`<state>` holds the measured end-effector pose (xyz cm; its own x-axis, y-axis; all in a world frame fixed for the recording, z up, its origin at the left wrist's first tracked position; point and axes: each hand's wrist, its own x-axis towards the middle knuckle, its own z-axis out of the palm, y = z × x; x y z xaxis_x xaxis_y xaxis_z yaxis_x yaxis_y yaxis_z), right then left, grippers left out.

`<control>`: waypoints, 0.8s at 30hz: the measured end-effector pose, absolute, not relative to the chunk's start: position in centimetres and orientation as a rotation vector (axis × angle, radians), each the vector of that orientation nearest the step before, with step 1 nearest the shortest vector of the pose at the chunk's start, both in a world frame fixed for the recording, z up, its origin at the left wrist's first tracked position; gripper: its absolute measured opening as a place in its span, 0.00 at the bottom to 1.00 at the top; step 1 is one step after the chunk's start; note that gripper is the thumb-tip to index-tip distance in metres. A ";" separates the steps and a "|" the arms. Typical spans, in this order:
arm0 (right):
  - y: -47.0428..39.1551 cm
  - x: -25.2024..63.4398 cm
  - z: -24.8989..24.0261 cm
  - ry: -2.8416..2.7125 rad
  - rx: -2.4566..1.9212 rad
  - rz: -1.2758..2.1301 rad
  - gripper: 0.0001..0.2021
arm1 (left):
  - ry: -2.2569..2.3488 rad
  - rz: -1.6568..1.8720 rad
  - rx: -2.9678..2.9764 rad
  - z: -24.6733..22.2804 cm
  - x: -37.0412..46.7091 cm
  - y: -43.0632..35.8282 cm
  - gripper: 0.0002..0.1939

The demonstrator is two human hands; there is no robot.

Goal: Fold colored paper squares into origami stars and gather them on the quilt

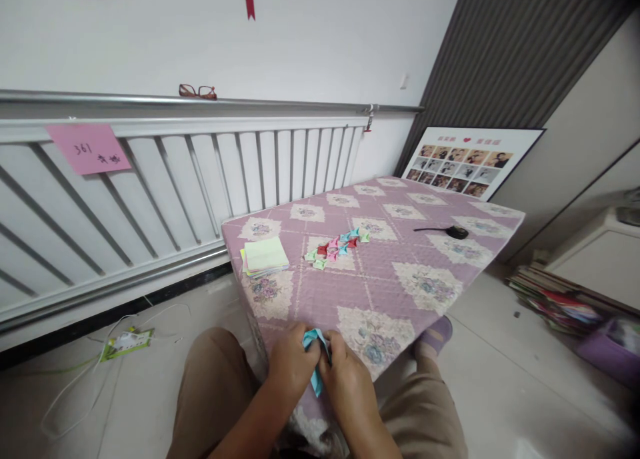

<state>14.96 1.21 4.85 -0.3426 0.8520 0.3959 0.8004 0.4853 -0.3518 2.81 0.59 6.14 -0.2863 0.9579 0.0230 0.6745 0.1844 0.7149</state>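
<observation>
Between my two hands, over the near edge of the table, is a folded piece of blue paper (315, 338). My left hand (294, 360) is closed on its left side, and my right hand (347, 379) is closed on its right side. Fingers cover part of the paper, so its full shape is hidden. Farther up the tablecloth lies a cluster of small folded paper pieces (334, 244) in green, red, pink and blue. To their left sits a stack of square paper sheets (265, 254), pale green on top.
A patterned purple cloth covers the table (370, 286). A black object with a thin strap (456, 232) lies at its right. Behind stands a white radiator (280, 159), with glasses (197, 91) on the pipe above. A photo board (463, 159) leans at the far end.
</observation>
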 end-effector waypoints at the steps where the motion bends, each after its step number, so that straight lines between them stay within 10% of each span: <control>1: 1.3 15.0 4.9 -2.195 -1.360 0.141 0.07 | 2.042 0.858 1.547 6.2 2.9 0.6 0.04; 24: 1.8 15.9 5.6 -1.988 -1.388 0.531 0.10 | 1.886 0.991 1.545 5.7 2.7 0.7 0.14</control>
